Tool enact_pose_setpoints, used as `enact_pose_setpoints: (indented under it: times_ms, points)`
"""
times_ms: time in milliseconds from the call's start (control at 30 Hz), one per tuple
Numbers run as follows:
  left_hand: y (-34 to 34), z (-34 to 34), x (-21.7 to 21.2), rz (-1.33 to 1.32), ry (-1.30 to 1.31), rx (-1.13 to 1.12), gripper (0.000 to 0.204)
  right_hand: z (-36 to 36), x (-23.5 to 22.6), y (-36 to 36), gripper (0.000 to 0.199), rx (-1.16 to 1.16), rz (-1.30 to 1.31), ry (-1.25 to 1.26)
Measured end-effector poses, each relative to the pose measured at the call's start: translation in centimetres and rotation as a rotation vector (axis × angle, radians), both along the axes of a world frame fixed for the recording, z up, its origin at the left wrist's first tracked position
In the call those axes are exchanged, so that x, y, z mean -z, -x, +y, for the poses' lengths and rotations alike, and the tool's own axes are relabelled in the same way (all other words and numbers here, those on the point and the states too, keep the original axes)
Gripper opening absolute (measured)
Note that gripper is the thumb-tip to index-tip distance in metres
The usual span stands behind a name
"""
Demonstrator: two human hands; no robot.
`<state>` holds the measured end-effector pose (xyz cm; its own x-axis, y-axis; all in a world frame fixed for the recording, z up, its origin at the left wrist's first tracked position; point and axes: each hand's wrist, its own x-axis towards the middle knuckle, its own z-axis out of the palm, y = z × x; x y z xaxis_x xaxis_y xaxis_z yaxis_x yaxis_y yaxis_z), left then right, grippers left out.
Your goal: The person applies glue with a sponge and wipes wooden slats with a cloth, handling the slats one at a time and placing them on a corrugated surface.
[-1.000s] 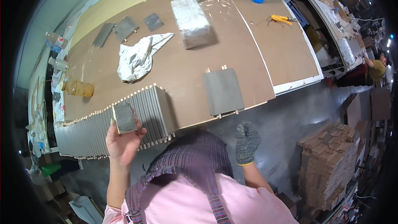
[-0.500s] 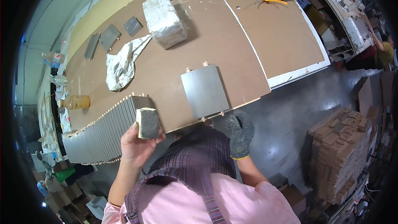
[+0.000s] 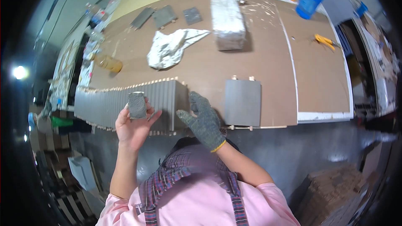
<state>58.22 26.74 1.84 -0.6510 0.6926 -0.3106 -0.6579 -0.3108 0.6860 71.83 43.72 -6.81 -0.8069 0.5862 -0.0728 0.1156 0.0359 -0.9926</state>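
Note:
My bare left hand (image 3: pixel 133 133) grips a small sponge block (image 3: pixel 137 105) with a dark grey face, its fingers behind and beside it. The block is held over a long row of grey panels (image 3: pixel 165 102) standing on edge, pegs jutting from their upper and lower ends. At the right end of that row is my right hand (image 3: pixel 204 123), in a dark grey knitted glove with a yellow cuff. Its thumb and fingers are apart with nothing between them; whether they touch the end panel I cannot tell. One grey panel (image 3: pixel 243 102) with wooden pegs lies flat to its right.
Farther back on the brown table (image 3: pixel 268 58) are a white cloth (image 3: pixel 165 52), a wrapped white block (image 3: pixel 228 23) and several small grey pieces (image 3: pixel 164 16). A yellow-liquid bottle (image 3: pixel 108 62) stands left; yellow pliers (image 3: pixel 325 42) and a blue bottle (image 3: pixel 310 0) are right.
My view has swung, so the table things appear farther right. My right hand has come from beside the flat panel to the row's end. My left hand still holds the sponge block, now over the row.

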Motion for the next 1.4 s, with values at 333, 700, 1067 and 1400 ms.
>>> enact_pose_setpoints:
  times_ms: [333,700,1067,1400]
  points:
    - [-1.9,-1.4,0.7,-0.099,-0.127,-0.152,0.052,-2.5,2.0,4.5,0.086,0.004,-0.026,-0.004]
    - [-1.1,0.2,3.0,-0.116,-0.090,-0.049,0.050,-1.9,2.2,4.7,0.043,-0.003,0.204,0.231]
    - [0.2,-0.7,3.6,-0.086,-0.147,0.133,0.053,-1.8,2.9,3.0,0.070,-0.021,0.247,0.471]
    - [2.5,-2.4,2.5,-0.086,-0.190,0.207,0.050,2.3,-2.2,-2.4,0.070,0.181,0.155,0.873]
